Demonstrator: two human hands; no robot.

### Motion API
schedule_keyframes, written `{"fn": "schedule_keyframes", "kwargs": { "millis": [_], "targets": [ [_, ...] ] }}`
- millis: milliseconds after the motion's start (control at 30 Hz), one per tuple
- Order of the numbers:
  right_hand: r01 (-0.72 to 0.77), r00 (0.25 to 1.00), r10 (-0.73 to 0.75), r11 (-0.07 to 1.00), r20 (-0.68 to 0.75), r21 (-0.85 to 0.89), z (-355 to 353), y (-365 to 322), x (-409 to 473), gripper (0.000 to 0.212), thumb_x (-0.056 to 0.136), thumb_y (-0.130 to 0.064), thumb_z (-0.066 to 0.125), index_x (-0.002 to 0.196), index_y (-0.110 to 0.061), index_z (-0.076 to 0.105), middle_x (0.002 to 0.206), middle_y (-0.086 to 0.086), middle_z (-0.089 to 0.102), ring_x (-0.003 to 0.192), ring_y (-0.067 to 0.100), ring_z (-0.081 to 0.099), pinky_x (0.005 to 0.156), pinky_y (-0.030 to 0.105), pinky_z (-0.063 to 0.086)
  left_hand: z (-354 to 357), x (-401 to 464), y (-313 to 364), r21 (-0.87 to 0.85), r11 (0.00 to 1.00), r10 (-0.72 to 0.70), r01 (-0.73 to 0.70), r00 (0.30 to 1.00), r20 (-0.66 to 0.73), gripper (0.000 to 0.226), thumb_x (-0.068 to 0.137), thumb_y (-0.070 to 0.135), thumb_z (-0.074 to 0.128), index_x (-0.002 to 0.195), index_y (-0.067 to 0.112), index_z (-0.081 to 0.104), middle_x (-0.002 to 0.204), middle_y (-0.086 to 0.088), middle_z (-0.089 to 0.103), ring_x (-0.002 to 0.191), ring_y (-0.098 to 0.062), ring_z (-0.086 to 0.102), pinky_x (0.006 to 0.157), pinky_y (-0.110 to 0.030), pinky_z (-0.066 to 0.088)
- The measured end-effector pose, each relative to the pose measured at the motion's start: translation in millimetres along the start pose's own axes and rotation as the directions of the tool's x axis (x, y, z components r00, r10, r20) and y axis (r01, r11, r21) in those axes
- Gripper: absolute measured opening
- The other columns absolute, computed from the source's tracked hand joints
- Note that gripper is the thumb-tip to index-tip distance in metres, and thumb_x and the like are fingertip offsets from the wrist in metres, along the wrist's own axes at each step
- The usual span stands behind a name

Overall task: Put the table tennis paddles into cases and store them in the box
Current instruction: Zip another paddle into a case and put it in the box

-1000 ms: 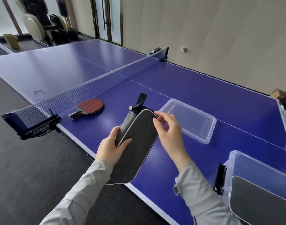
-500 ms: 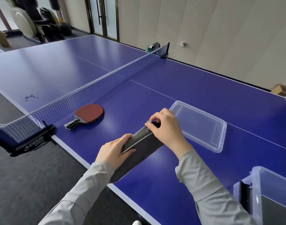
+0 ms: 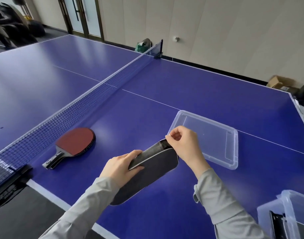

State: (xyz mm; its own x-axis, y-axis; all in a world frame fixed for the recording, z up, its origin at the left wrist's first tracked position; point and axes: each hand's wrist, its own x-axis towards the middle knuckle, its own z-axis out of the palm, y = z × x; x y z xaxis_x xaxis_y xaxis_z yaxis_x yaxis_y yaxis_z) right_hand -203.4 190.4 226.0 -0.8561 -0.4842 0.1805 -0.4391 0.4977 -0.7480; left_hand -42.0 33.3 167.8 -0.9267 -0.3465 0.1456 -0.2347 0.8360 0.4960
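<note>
The dark paddle case (image 3: 147,173) is being held low in the middle of the frame, over the near edge of the blue bench (image 3: 199,94), with its long axis running from lower left up to upper right. Its left side is being gripped by the left hand (image 3: 121,167), the thumb lying across the piped seam, while something small at the case's upper-right end (apparently the zipper pull, too small to tell for sure) is being pinched between the curled fingertips of the right hand (image 3: 182,145). The mouth there is gaping open, and whether a paddle is inside cannot be told.

The loose red paddle (image 3: 73,144) is lying flat on the bench at centre left beside the net (image 3: 65,118), well apart from the case, its handle pointing toward the lower left; the left hand is judged the nearer one to it. The clear lid (image 3: 232,149) is lying just behind the right hand, and the clear storage box (image 3: 285,200), a dark case already in it, is being seen at the lower right corner, nearer the right hand.
</note>
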Motion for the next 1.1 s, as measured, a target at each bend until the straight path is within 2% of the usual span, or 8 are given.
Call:
{"fn": "schedule_keyframes", "kwargs": {
  "millis": [267,400,500,667,767,867,1000,1100],
  "targets": [
    [-0.21,0.953,0.214,0.977,-0.216,0.043,17,8,18,0.014,0.08,-0.016,0.072,0.073,-0.014,0.06,0.063,-0.011,0.063,0.063,0.006,0.06,0.065,0.024,0.047,-23,45,-48,-0.178,0.981,0.078,-0.076,0.997,0.001,0.037,0.078,0.046,0.071,0.11,0.04,0.054,0.081,0.029,0.057,0.073,-0.011,0.062,0.071,-0.025,0.048],
    [-0.301,0.897,0.319,0.948,-0.306,0.105,26,8,23,0.015,0.079,-0.014,0.073,0.071,-0.012,0.061,0.065,-0.006,0.064,0.061,0.006,0.059,0.063,0.022,0.046,-46,65,-70,-0.359,0.93,0.069,-0.083,0.996,-0.052,0.038,0.072,0.034,0.08,0.098,0.043,0.053,0.077,0.026,0.062,0.07,0.002,0.057,0.066,-0.007,0.042],
    [-0.358,0.851,0.386,0.922,-0.355,0.144,33,9,24,0.016,0.079,-0.018,0.074,0.075,-0.009,0.062,0.067,-0.005,0.065,0.064,0.008,0.06,0.062,0.023,0.046,-63,83,-81,-0.519,0.85,0.048,-0.085,0.995,-0.086,0.036,0.07,0.023,0.082,0.09,0.041,0.058,0.083,0.025,0.065,0.072,0.003,0.059,0.069,-0.002,0.039],
    [-0.377,0.809,0.45,0.891,-0.378,0.254,42,6,24,0.011,0.08,-0.018,0.072,0.077,-0.014,0.062,0.072,-0.001,0.066,0.067,0.012,0.061,0.064,0.025,0.048,-78,103,-90,-0.722,0.692,0.009,-0.008,1.0,-0.002,0.03,0.066,0.028,0.078,0.086,0.044,0.062,0.075,0.012,0.071,0.061,0.002,0.062,0.061,-0.007,0.046],
    [-0.335,0.827,0.432,0.893,-0.36,0.301,45,5,23,0.01,0.081,-0.014,0.072,0.077,-0.018,0.064,0.072,-0.003,0.067,0.063,0.003,0.059,0.061,0.015,0.047,-76,111,-96,-0.818,0.567,-0.035,0.098,0.995,0.094,0.025,0.071,0.021,0.077,0.084,0.039,0.066,0.07,0.003,0.073,0.058,-0.005,0.065,0.057,-0.016,0.053],
    [-0.302,0.849,0.399,0.905,-0.346,0.301,45,5,22,0.013,0.08,-0.011,0.072,0.073,-0.021,0.068,0.068,-0.008,0.069,0.065,0.003,0.063,0.063,0.013,0.049,-70,118,-99,-0.866,0.449,-0.121,0.219,0.975,0.184,0.025,0.065,0.03,0.076,0.088,0.031,0.067,0.075,-0.008,0.074,0.062,-0.016,0.069,0.057,-0.024,0.056],
    [-0.284,0.887,0.361,0.918,-0.287,0.277,48,6,17,0.014,0.08,-0.012,0.073,0.072,-0.023,0.071,0.071,-0.009,0.072,0.067,0.003,0.065,0.065,0.012,0.05,-62,126,-95,-0.892,0.302,-0.256,0.337,0.93,0.265,0.027,0.067,0.03,0.077,0.091,0.023,0.067,0.076,-0.008,0.074,0.062,-0.018,0.069,0.051,-0.026,0.054],
    [-0.291,0.903,0.343,0.931,-0.257,0.218,52,9,10,0.015,0.08,-0.013,0.072,0.071,-0.024,0.07,0.069,-0.013,0.07,0.064,0.0,0.063,0.063,0.011,0.048,-55,133,-92,-0.891,0.256,-0.314,0.376,0.904,0.291,0.025,0.074,0.024,0.076,0.096,0.018,0.066,0.074,-0.006,0.074,0.063,-0.019,0.069,0.055,-0.029,0.057]
  ]
}}
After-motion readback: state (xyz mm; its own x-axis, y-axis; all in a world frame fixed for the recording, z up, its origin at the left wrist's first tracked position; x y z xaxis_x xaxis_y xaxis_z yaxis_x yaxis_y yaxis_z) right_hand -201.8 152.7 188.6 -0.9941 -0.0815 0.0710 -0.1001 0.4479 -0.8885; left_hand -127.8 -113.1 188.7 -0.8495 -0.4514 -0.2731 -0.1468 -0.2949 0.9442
